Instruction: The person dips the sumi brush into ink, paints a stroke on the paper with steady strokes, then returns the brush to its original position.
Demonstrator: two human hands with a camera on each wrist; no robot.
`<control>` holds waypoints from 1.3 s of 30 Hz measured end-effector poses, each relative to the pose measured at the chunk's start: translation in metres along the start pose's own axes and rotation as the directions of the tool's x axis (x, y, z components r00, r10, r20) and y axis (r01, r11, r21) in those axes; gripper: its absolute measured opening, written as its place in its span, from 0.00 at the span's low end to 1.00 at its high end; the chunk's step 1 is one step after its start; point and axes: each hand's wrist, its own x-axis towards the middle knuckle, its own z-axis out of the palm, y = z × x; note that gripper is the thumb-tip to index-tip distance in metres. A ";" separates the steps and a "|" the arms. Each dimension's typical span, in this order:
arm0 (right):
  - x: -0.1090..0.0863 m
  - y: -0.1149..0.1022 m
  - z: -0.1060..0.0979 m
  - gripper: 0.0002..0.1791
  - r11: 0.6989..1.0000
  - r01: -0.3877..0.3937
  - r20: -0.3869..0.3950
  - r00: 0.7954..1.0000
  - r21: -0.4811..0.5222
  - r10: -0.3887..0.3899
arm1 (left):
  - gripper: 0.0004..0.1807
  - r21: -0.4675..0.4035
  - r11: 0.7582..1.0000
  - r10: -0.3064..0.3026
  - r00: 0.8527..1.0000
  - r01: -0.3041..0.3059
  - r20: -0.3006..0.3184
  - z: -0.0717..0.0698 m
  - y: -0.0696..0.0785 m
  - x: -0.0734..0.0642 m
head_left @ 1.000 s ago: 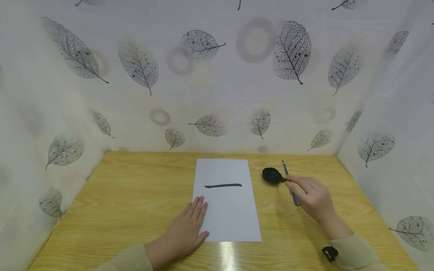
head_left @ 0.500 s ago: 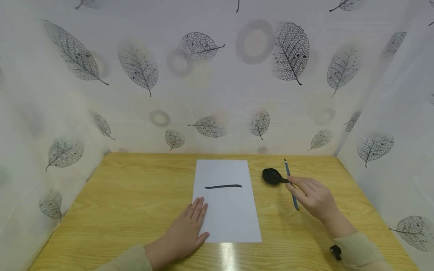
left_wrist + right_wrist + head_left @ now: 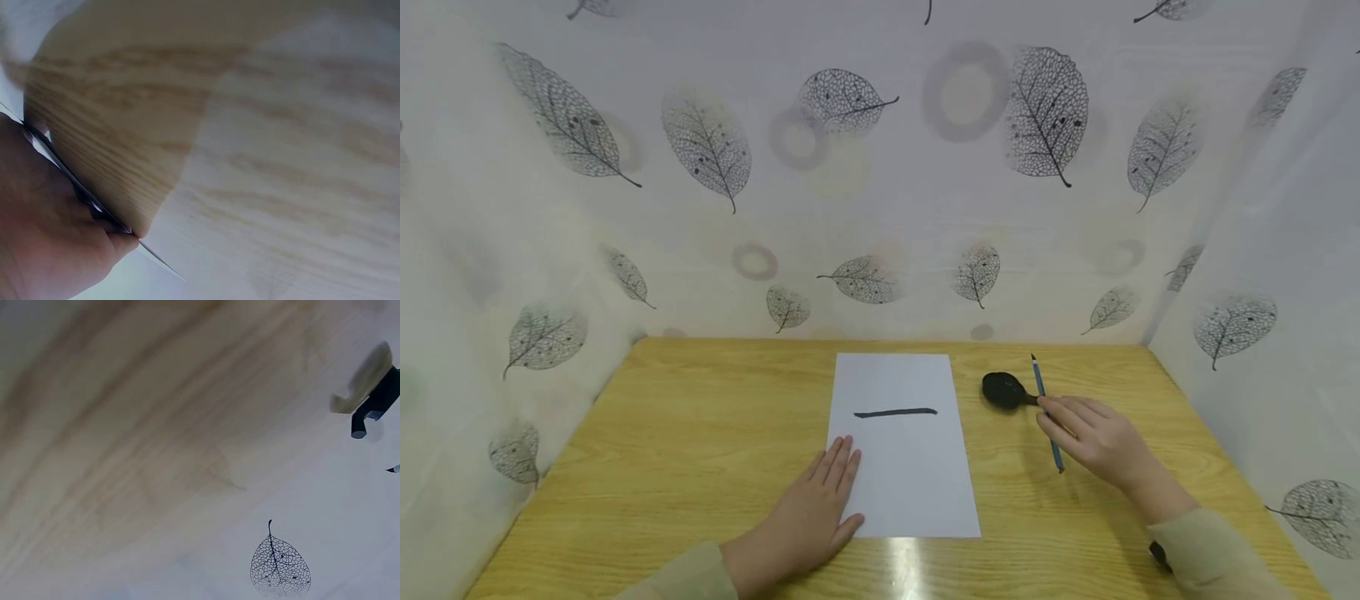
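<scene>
My left hand (image 3: 811, 510) lies flat with straight fingers over the lower left edge of a white paper sheet (image 3: 913, 475). One thick black stroke (image 3: 895, 412) runs across the sheet's upper half. To the right, my right hand (image 3: 1101, 443) pinches a slim blue writing brush (image 3: 1057, 454) between thumb and fingers, its dark pointed tip facing the far edge. The brush crosses the handle of a black spoon-shaped dish (image 3: 1002, 391), close at my fingertips. In the right wrist view only the brush tip (image 3: 392, 469) and the dish's dark handle (image 3: 378, 400) show.
The wood-grain table (image 3: 715, 433) ends at a leaf-printed curtain (image 3: 880, 192), which also hangs at both sides. A small black object (image 3: 1159, 554) shows beside my right sleeve, partly hidden.
My right hand has shifted a little right and toward me. The brush has slid the same way, its lower end coming nearer. The left hand, paper and dish stay put.
</scene>
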 end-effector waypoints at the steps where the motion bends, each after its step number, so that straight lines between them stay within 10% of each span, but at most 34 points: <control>1: -0.001 0.000 0.000 0.20 1.000 0.007 0.005 1.000 0.000 -0.007 | 0.44 0.000 1.000 0.000 1.000 0.000 0.000 0.000 0.000 0.000; 39: -0.030 0.004 0.014 0.30 0.979 0.192 0.243 0.955 -0.072 -0.170 | 0.44 0.009 1.000 -0.002 1.000 0.002 -0.009 0.001 0.000 0.000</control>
